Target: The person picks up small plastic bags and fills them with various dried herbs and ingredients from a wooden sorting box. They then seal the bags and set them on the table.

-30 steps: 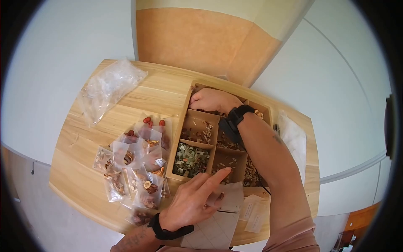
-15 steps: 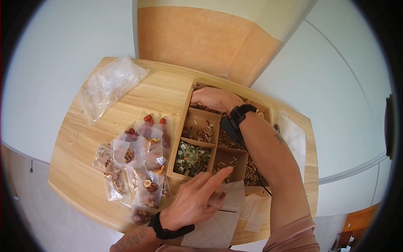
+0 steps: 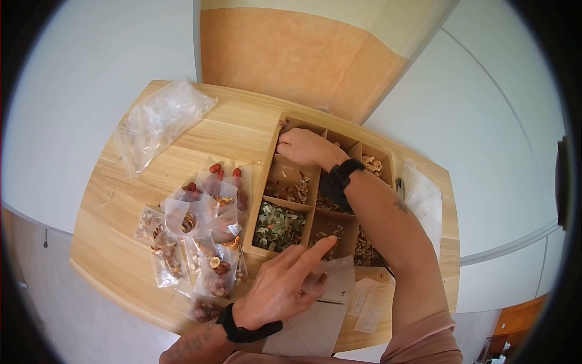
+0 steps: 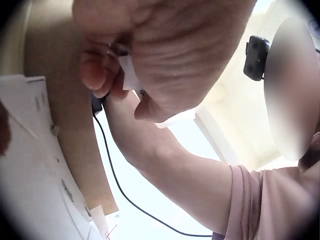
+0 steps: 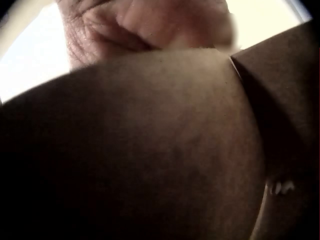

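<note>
My left hand (image 3: pixel 282 288) grips a small frosted plastic pouch (image 3: pixel 339 276) at the near edge of the divided cardboard box (image 3: pixel 251 227), index finger pointing out over a compartment. In the left wrist view, its other fingers curl round the pouch, whose white label (image 4: pixel 131 75) shows by the palm. My right hand (image 3: pixel 306 147) is bent down at the far-left compartment, fingertips hidden; I cannot tell what they hold. A cardboard divider (image 5: pixel 165 125) blocks most of the right wrist view, with the palm (image 5: pixel 145 25) above. Dried green leaf pieces (image 3: pixel 279 227) fill the near-left compartment.
Filled pouches (image 3: pixel 215 267) of dried slices and red dates (image 3: pixel 216 168) lie left of the box. A crumpled clear bag (image 3: pixel 163 121) is at the far left, a white bag (image 3: pixel 423 194) at the right. Labelled empty pouches (image 3: pixel 368 306) and a white sheet (image 3: pixel 303 330) lie in front.
My right hand lay flatter and lower in the far-left compartment half a second ago; now it has risen, with knuckles bent. The left hand stays with its pouch.
</note>
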